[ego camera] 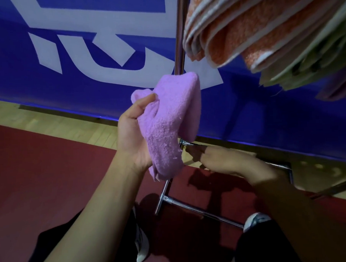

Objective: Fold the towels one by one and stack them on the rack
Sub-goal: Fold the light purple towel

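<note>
Head view
Landmark: the rack, a shiny metal pole standing upright, its base bars on the floor below.
Purple towel: bunched and partly folded, held in the air just in front of the rack's pole, below the stack.
Left hand: left of the pole, palm turned toward the towel; fingers curled round the towel's upper edge, clamped on it.
Right hand: lower, right of the pole and just under the towel's hanging end; blurred, so I cannot tell how its fingers lie or whether they touch the cloth.
Stacked towels: orange, pale green and purple ones folded, hanging off the rack's upper right.
Blue banner: behind the rack, with large white lettering.
Floor: dark red mat beneath the rack, wood strip beyond.
Shoes: beside the rack's base bars.
</note>
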Action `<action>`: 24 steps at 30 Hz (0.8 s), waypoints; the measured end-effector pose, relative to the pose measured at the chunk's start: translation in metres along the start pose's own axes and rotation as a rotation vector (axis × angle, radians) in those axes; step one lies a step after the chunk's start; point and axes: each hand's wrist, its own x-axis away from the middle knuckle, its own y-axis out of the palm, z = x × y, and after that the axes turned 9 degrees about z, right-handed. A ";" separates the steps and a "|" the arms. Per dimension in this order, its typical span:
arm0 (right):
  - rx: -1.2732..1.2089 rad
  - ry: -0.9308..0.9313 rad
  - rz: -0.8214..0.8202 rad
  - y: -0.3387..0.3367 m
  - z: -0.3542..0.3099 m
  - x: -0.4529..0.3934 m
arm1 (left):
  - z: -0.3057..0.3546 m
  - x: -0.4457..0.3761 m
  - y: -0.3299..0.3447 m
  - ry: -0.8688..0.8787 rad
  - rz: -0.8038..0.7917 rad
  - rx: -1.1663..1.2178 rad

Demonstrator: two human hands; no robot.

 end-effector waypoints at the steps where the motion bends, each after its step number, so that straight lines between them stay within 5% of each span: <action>1: -0.089 -0.003 0.009 0.003 -0.004 -0.001 | 0.002 -0.001 -0.001 -0.001 -0.034 0.017; 10: -1.270 0.192 0.215 0.026 -0.027 -0.009 | 0.011 0.008 0.002 0.163 0.135 0.069; 17: -1.522 0.077 0.071 0.024 -0.034 0.002 | 0.025 0.008 -0.004 0.238 0.275 0.074; 24: -1.586 0.156 0.127 -0.027 -0.023 0.014 | 0.037 0.014 -0.007 0.125 0.380 -0.280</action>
